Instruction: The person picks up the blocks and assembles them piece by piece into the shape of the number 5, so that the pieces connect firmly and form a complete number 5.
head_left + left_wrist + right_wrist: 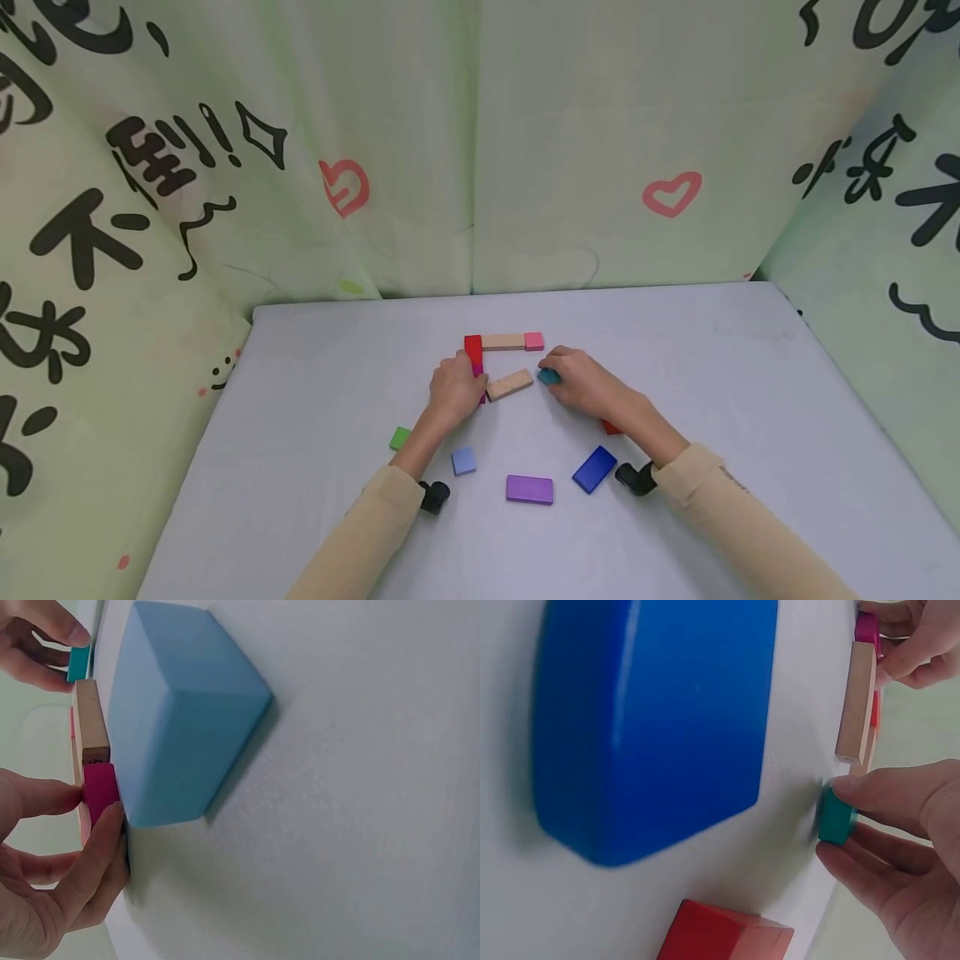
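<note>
My left hand (456,388) pinches a magenta block (100,789) between thumb and fingers, at the near end of a red block (473,347). In my right hand (577,379) a teal block (835,817) is held by thumb and fingertips, just right of a slanted plain wooden block (510,385). One end of that wooden block meets the magenta block. Behind them, another wooden block (503,342) runs from the red block to a pink block (534,341).
Nearer on the white table (300,500) lie a green block (400,437), a light blue block (463,461), a purple block (529,489) and a dark blue block (595,469). Another red block (611,427) is partly under the right forearm. A printed curtain (555,150) surrounds the table.
</note>
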A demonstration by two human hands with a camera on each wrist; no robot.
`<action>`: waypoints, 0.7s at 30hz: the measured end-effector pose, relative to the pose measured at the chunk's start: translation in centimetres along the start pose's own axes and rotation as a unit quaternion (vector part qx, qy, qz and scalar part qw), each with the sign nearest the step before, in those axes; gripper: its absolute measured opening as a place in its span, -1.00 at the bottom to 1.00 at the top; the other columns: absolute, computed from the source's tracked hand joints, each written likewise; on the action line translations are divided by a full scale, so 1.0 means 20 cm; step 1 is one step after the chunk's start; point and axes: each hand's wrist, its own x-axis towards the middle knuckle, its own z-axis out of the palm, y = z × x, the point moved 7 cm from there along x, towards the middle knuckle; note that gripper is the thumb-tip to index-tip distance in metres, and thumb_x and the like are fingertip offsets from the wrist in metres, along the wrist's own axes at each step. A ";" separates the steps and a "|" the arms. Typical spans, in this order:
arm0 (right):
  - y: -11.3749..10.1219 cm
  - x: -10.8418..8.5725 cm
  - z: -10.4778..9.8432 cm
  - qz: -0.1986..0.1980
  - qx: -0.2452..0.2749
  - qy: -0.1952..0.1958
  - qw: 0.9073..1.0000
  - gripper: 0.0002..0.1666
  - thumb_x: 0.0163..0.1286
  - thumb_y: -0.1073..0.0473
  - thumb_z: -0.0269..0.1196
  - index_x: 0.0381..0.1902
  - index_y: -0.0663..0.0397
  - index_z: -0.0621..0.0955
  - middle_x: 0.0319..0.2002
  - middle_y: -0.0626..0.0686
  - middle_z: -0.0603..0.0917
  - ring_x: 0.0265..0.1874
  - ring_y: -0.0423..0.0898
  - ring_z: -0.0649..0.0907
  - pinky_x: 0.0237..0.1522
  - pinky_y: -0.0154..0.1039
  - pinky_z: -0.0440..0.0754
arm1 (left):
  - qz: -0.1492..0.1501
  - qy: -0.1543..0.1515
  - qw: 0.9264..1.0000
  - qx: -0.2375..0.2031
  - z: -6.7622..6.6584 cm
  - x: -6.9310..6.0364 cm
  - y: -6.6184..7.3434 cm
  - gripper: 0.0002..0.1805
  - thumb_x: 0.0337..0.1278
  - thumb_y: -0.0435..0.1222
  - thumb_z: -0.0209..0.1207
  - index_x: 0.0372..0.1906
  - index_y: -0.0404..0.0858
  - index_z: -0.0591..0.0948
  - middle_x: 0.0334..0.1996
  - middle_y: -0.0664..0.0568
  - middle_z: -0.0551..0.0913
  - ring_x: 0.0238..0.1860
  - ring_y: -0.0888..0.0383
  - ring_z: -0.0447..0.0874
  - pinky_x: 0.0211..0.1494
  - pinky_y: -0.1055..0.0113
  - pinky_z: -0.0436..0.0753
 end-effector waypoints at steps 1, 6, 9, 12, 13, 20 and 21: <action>0.00 0.00 0.00 0.000 0.000 0.000 1.000 -0.63 0.30 0.42 0.38 0.07 0.40 0.68 0.05 0.30 0.69 0.04 0.17 0.71 0.09 0.01 0.71 | 0.001 0.001 1.000 0.000 0.00 0.00 0.00 -0.74 0.35 -0.29 0.29 -0.14 -0.44 0.54 -0.59 -0.07 0.47 -0.67 0.13 0.48 -0.64 0.44 0.42; -0.01 0.02 0.01 -0.001 -0.003 0.002 1.000 -0.61 0.29 0.42 0.39 0.08 0.40 0.68 0.06 0.31 0.69 0.04 0.18 0.72 0.10 0.02 0.70 | 0.002 0.002 1.000 -0.003 0.00 0.00 -0.01 -0.73 0.34 -0.30 0.30 -0.12 -0.45 0.54 -0.60 -0.07 0.47 -0.68 0.12 0.48 -0.64 0.45 0.42; -0.01 0.03 0.01 -0.004 -0.004 0.005 1.000 -0.61 0.28 0.41 0.39 0.07 0.41 0.68 0.05 0.31 0.70 0.03 0.18 0.72 0.09 0.03 0.71 | 0.002 0.002 1.000 -0.001 0.00 0.00 -0.01 -0.73 0.35 -0.30 0.30 -0.13 -0.45 0.54 -0.60 -0.07 0.47 -0.68 0.12 0.48 -0.64 0.45 0.42; -0.02 0.04 0.01 -0.006 -0.005 0.005 1.000 -0.62 0.28 0.40 0.40 0.06 0.40 0.68 0.04 0.31 0.70 0.02 0.17 0.72 0.09 0.02 0.71 | 0.002 0.003 1.000 0.003 0.00 0.00 0.00 -0.73 0.35 -0.29 0.29 -0.14 -0.45 0.54 -0.59 -0.07 0.48 -0.67 0.13 0.48 -0.64 0.45 0.41; -0.02 0.04 0.01 -0.006 -0.005 0.003 1.000 -0.62 0.29 0.40 0.40 0.06 0.40 0.69 0.04 0.31 0.70 0.02 0.17 0.72 0.10 0.02 0.71 | 0.003 0.004 1.000 0.004 0.00 0.00 0.00 -0.73 0.35 -0.29 0.29 -0.14 -0.45 0.54 -0.59 -0.07 0.48 -0.67 0.13 0.48 -0.64 0.44 0.41; -0.03 0.06 0.02 -0.017 -0.011 0.006 1.000 -0.64 0.28 0.38 0.42 0.03 0.39 0.70 0.00 0.28 0.70 -0.02 0.13 0.72 0.08 -0.02 0.71 | 0.002 0.005 1.000 0.004 -0.01 -0.01 0.00 -0.72 0.35 -0.29 0.30 -0.12 -0.46 0.54 -0.59 -0.08 0.49 -0.67 0.12 0.49 -0.64 0.45 0.41; -0.03 0.06 0.02 -0.019 -0.013 0.008 1.000 -0.65 0.28 0.38 0.42 0.03 0.39 0.70 0.00 0.28 0.71 -0.02 0.13 0.73 0.08 -0.02 0.71 | 0.002 0.005 1.000 0.005 -0.01 -0.01 0.00 -0.72 0.35 -0.29 0.29 -0.12 -0.45 0.54 -0.58 -0.08 0.49 -0.67 0.12 0.49 -0.63 0.45 0.41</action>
